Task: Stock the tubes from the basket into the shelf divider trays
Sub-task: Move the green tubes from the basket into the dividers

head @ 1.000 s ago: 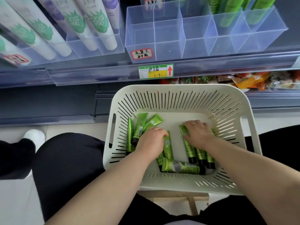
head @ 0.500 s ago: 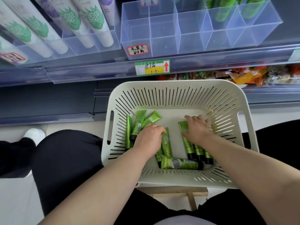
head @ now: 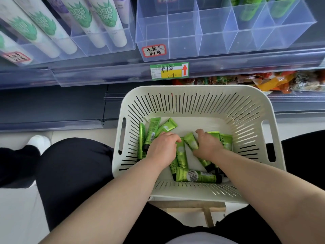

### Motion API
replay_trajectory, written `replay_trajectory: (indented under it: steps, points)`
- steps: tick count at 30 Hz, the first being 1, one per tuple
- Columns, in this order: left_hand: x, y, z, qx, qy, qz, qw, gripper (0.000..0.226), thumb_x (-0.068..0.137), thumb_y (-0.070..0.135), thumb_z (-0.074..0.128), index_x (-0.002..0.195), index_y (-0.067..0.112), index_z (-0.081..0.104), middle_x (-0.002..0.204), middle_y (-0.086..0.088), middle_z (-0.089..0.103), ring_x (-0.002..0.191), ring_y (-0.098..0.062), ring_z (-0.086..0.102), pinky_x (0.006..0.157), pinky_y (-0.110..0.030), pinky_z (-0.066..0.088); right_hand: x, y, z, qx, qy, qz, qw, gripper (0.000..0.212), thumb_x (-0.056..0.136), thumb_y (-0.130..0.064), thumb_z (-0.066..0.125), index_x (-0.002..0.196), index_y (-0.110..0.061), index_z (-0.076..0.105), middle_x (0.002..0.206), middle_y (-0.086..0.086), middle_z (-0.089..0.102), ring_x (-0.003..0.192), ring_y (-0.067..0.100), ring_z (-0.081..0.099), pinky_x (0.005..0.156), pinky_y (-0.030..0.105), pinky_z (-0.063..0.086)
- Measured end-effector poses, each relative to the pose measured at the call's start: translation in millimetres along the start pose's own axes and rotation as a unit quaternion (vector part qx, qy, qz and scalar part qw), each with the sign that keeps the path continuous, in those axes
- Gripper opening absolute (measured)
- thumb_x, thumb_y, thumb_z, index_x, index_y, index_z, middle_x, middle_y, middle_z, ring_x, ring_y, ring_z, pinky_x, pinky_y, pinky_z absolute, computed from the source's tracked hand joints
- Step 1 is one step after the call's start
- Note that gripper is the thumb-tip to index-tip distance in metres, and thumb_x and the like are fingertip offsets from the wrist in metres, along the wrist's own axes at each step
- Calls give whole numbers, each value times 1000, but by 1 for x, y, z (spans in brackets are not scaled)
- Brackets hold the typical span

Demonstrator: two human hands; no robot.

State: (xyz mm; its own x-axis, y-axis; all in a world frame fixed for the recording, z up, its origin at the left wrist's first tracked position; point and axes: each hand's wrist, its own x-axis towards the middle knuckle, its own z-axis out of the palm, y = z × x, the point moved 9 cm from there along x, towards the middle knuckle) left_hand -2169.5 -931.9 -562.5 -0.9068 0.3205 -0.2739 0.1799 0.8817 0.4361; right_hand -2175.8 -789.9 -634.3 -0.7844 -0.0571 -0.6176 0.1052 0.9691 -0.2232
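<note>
In the slotted basket (head: 193,95), left grip (head: 162,147) and right grip (head: 208,147) each curl round green tubes (head: 190,140) lettered "amomile"; above, a handwritten label (head: 154,50) on the divider tray (head: 184,32) sits over a red-arrowed price tag (head: 169,70).

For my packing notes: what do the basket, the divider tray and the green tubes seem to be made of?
The basket: matte cream plastic, moulded, slotted walls. The divider tray: clear glossy plastic, perhaps acrylic; see-through walls. The green tubes: probably soft plastic or laminate, shiny, with crimped ends.
</note>
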Motion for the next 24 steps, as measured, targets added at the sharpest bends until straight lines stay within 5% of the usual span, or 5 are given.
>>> replay_trajectory:
  steps: [3,9,12,20,24]
  points:
    - [0,-1,-2,4,5,-2,1000,28,98,10,52,122,17,63,127,2,61,120,-15,49,101,-29,40,1,-1,-2,-34,2,-13,999,48,75,-35,67,116,-15,51,111,4,49,102,25,54,71,32,48]
    - [5,2,-5,20,8,-5,1000,31,97,11,51,126,17,60,129,2,59,123,-16,48,102,-30,40,-4,0,-18,62,15,-10,998,25,89,-38,52,99,-17,43,100,7,60,86,25,55,66,33,48]
    - [21,7,-6,55,-2,-8,998,39,93,3,51,130,14,56,130,-2,58,124,-19,46,99,-32,42,-15,-6,-48,100,64,-49,992,32,89,-32,54,114,-15,43,92,6,61,85,27,58,67,35,49]
    - [41,13,34,268,-201,-58,940,43,88,1,51,130,5,48,121,-20,51,112,-34,49,91,-38,45,-39,10,-83,118,121,-58,984,30,91,-40,55,113,-19,55,95,4,64,83,23,61,72,40,54]
    - [46,16,47,341,-221,-26,913,39,90,11,53,129,6,52,131,-17,52,130,-32,39,116,-42,23,-43,9,-86,101,137,-76,982,23,91,-25,55,114,-23,53,95,0,63,87,23,61,73,39,53]
